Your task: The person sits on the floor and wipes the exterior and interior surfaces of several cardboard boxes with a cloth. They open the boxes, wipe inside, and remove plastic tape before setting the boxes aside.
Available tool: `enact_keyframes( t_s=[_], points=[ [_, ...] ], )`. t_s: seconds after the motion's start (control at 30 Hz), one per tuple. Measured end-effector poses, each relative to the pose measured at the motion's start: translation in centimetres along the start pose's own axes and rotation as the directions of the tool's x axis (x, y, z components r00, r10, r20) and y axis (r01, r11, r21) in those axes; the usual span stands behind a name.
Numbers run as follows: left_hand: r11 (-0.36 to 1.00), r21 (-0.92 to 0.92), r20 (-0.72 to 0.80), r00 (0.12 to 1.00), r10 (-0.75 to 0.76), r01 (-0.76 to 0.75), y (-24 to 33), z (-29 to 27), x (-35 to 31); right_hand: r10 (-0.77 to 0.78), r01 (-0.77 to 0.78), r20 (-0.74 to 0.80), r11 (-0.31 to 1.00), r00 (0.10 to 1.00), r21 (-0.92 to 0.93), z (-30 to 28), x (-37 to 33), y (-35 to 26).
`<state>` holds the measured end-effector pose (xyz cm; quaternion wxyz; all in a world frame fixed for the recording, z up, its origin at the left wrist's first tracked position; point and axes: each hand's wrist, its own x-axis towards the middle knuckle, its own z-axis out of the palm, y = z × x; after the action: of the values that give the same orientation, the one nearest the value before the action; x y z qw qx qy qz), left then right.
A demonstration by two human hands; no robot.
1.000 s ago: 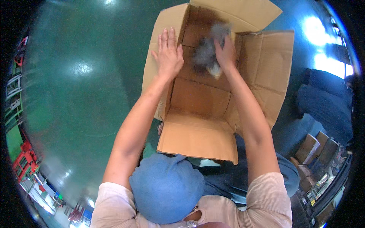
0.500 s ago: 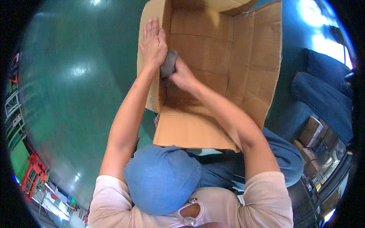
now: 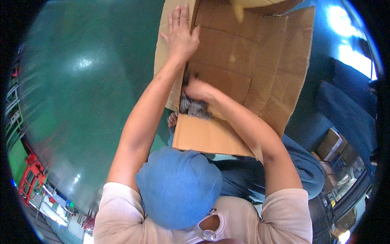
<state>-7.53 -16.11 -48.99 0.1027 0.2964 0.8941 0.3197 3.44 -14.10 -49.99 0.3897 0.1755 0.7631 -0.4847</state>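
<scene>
My left hand (image 3: 183, 40) lies flat, fingers stretched out, on the left side flap of an open cardboard box (image 3: 227, 44). Inside the box, along its left wall, my right hand (image 3: 198, 89) is curled and smeared by motion. It is closed on a crumpled grey cloth (image 3: 196, 109), which hangs out below the hand toward the near left corner. A dark bit shows above the knuckles, too blurred to make out. The near flap (image 3: 215, 136) is folded outward toward me, beneath my right forearm.
A rounded shape in blue fabric (image 3: 178, 189), apparently my raised knee, is close in front of me, with toes (image 3: 172, 120) by the box. Green floor (image 3: 81, 101) spreads to the left. A red frame (image 3: 32, 179) stands far left; cartons (image 3: 329, 144) are at the right.
My right hand and the grey cloth have moved down along the left wall toward the near corner. My left hand stays flat on the flap, a little farther up. The view has shifted slightly.
</scene>
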Motion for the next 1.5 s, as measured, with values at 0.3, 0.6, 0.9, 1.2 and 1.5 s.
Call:
enact_keyframes(
  t_s=[0.3,0.6,0.9,1.2,1.5],
  points=[
    [0.993,0.104,0.076,0.995,-0.061,0.053,0.9,-0.5,-0.5,-0.094,-0.706,-0.727,0.183,0.68,-0.684,-21.3,-1.5,7.9],
    [0.988,0.054,0.112,0.983,-0.147,0.142,0.8,-0.1,-0.3,0.381,0.189,0.247,0.184,0.891,-0.965,-0.7,-10.9,13.7],
    [0.994,0.077,0.074,0.994,-0.081,0.075,0.0,1.1,-0.1,0.078,-0.379,-0.401,-0.204,0.913,-0.902,-19.5,-5.5,12.0],
    [0.989,0.115,0.054,0.993,-0.101,0.094,0.6,1.3,-0.2,-0.231,0.062,0.108,-0.197,0.967,-0.978,-17.1,1.7,6.4],
    [0.981,0.165,0.111,0.986,-0.121,0.102,1.7,1.6,-0.5,-0.39,-0.007,0.191,-0.453,0.901,-0.892,-24.1,2.5,9.2]
  ],
)
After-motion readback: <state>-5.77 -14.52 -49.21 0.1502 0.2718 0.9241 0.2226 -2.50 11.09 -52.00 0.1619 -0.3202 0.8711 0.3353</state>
